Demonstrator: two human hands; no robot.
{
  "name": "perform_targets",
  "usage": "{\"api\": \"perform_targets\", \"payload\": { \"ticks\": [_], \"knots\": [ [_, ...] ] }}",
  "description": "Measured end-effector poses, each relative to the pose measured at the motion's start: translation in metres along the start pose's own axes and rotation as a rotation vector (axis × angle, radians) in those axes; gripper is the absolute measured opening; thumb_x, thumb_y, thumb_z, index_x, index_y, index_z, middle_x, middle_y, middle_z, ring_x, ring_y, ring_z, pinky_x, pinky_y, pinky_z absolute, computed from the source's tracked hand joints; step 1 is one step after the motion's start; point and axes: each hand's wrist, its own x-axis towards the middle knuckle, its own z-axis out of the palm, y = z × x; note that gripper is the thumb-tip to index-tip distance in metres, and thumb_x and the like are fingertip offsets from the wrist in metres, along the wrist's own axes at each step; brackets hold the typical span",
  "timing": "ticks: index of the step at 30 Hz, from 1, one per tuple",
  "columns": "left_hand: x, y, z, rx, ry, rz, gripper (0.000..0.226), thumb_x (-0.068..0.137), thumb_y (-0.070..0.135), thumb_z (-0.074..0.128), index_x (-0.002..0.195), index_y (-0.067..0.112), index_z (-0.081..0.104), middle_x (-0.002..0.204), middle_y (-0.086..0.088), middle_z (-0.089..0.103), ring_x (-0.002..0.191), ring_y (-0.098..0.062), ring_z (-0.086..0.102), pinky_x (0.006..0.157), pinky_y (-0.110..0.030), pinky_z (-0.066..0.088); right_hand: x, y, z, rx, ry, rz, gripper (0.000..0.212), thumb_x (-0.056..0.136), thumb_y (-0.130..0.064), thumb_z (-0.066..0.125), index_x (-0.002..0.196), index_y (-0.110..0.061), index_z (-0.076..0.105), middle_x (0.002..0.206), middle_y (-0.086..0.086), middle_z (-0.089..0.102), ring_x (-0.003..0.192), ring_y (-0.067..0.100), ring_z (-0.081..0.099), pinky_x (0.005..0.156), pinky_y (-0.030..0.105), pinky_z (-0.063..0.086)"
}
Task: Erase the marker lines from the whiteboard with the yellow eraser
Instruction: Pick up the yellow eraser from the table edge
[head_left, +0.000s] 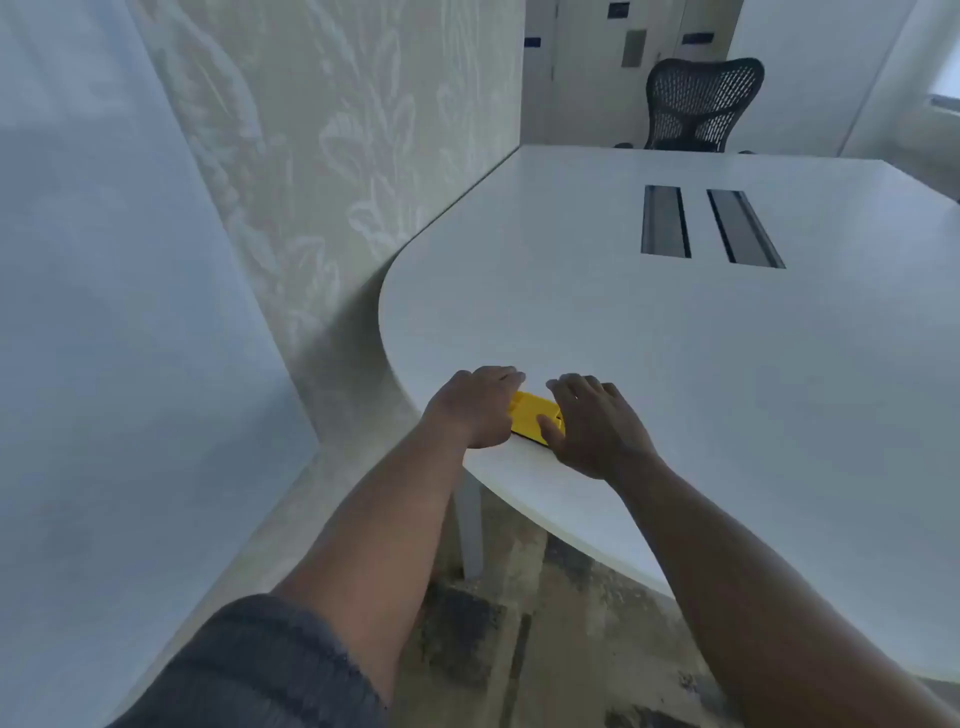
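Nearest the lens, both forearms are reaching forward, a dark sleeve (260, 670) showing on the left one. Left hand (475, 408) is resting curled at the near-left end of the eraser (535, 418); fingers are folding over its far side, so I cannot tell whether they are actually pinching it. Right hand (597, 426) is lying flatter, fingers loosely together, thumb touching the eraser's right end. Eraser is sitting on the table (675, 338) near the rounded edge, between the two hands, long axis running left-far to right-near. Both hands are equally near. Whiteboard (114, 312) is standing well apart to my left; no marker lines are showing from here. Judgement: pickup step, erasing not begun.
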Motion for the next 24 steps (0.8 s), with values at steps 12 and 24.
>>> {"api": "perform_targets", "payload": {
  "ticks": [12, 24],
  "knots": [
    [0.001, 0.002, -0.004, 0.092, 0.038, -0.011, 0.043, 0.088, 0.019, 0.061, 0.13, 0.016, 0.05, 0.129, -0.005, 0.06, 0.12, -0.026, 0.054, 0.089, -0.037, 0.042, 0.008, -0.007, 0.006, 0.0, 0.005, -0.086, 0.05, 0.093, -0.049, 0.051, 0.13, -0.016, 0.051, 0.118, 0.001, 0.064, 0.108, 0.022, 0.058, 0.094, 0.033, 0.041],
    [-0.142, -0.047, -0.108, 0.141, 0.321, -0.119, 0.056, 0.09, 0.014, 0.065, 0.142, 0.013, 0.047, 0.145, -0.005, 0.053, 0.14, -0.023, 0.042, 0.114, -0.038, 0.039, 0.02, -0.151, -0.076, 0.118, 0.215, -0.205, 0.053, 0.089, -0.051, 0.054, 0.127, -0.014, 0.051, 0.112, 0.003, 0.063, 0.103, 0.025, 0.058, 0.091, 0.04, 0.039]
  ]
}}
